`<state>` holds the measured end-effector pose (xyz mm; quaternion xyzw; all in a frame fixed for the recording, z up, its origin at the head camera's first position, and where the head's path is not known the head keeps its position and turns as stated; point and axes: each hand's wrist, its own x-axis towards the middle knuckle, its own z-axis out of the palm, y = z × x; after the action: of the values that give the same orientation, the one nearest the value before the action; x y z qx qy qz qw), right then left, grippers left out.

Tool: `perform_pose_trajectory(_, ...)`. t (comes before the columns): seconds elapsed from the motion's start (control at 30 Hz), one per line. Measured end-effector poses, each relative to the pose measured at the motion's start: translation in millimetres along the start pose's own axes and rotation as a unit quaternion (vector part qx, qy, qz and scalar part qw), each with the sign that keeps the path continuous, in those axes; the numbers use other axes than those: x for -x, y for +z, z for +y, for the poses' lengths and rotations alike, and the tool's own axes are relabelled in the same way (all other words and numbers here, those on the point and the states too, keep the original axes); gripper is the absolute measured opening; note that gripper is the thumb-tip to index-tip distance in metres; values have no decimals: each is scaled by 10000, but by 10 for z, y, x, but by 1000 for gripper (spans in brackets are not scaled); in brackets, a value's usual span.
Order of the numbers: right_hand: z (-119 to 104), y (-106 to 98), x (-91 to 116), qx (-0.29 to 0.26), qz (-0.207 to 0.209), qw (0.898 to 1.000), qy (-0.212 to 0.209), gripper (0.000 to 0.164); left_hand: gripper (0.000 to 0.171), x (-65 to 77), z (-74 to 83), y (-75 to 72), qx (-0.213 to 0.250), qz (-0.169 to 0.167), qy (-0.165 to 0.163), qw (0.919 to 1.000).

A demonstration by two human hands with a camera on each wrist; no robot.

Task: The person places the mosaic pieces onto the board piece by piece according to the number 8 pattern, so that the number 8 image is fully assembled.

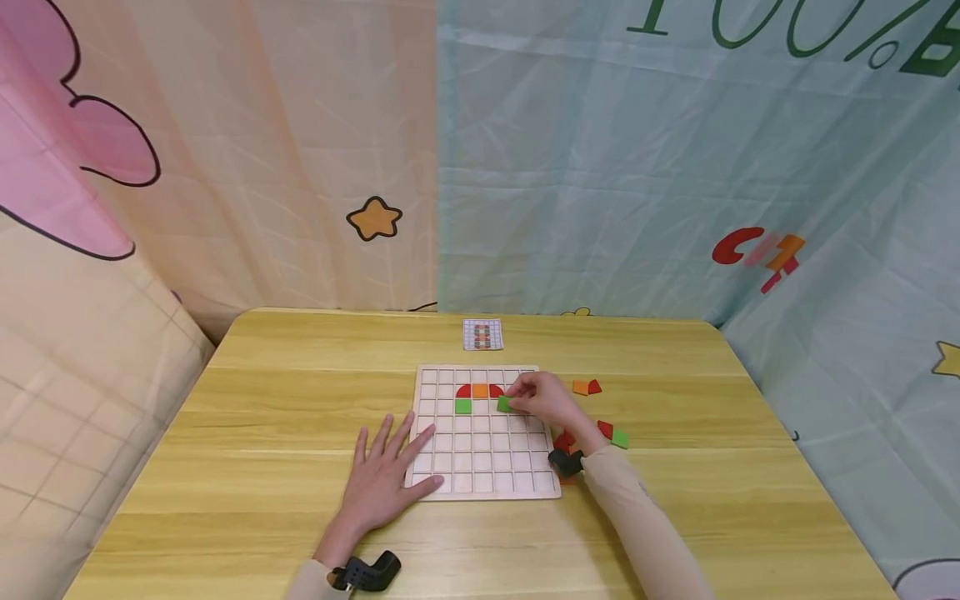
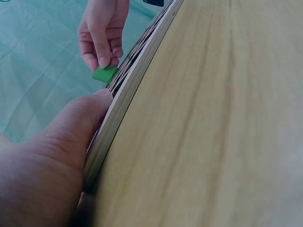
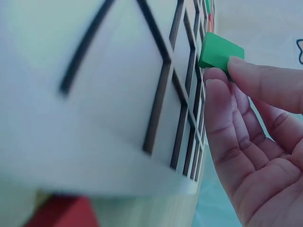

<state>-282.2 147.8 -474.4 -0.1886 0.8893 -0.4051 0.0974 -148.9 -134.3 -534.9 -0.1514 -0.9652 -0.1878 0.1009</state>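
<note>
One green tile (image 3: 220,49) is pinched between the thumb and fingertips of the right hand (image 1: 545,398), held by one edge so that most of its flat face juts out beyond the fingers. It sits over the upper right part of the gridded board (image 1: 480,467), just beside a red piece (image 1: 496,390) at the end of the top row; whether its lower edge touches the board I cannot tell.

It looks light and rigid, probably painted wood or plastic, and should neither bend nor dent under a firm pinch. The smooth face may be a little slippery (more likely to twist between the fingertips than to break), so a pinch close to one edge, thumb opposite the fingers, seems right and leaves the opposite edge free to meet a cell. From flat on the table (image 1: 262,467), so thin a piece would probably need a nail under its rim or a pinch across two sides.

Meanwhile the left hand (image 1: 382,482) lies with straight, spread fingers, thumb and index finger resting on the board's left side. The board looks stiff; light pressure near its edge should keep it from sliding.
</note>
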Motion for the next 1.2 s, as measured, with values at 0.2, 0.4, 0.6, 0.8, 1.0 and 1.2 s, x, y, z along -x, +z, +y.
perform_pose_trajectory(0.2, -54, 51, -70, 85, -79, 9999, -13, 5, 75, -13, 9, -12, 21, -8, 5, 10000)
perform_pose_trajectory(0.4, -91, 76, -111, 276, -111, 9995, 120, 5, 75, -19, 2, -13, 40, 3, 23, 10000)
perform_pose_trajectory(0.6, -123, 94, -117, 476, -43, 9986, 208, 5, 75, -21, -1, -5, 58, 93, 69, 9999)
perform_pose_trajectory(0.8, -137, 122, -115, 610, 42, 9978, 253, 6, 75, -20, -1, -13, 27, 83, 65, 9999)
perform_pose_trajectory(1.0, -172, 142, -109, 781, 146, 9965, 255, 6, 75, -13, 3, -19, 82, -33, -10, 10000)
perform_pose_trajectory(1.2, -204, 164, -92, 1100, 218, 9934, 246, 8, 75, -5, 15, -17, 101, 28, 3, 9999)
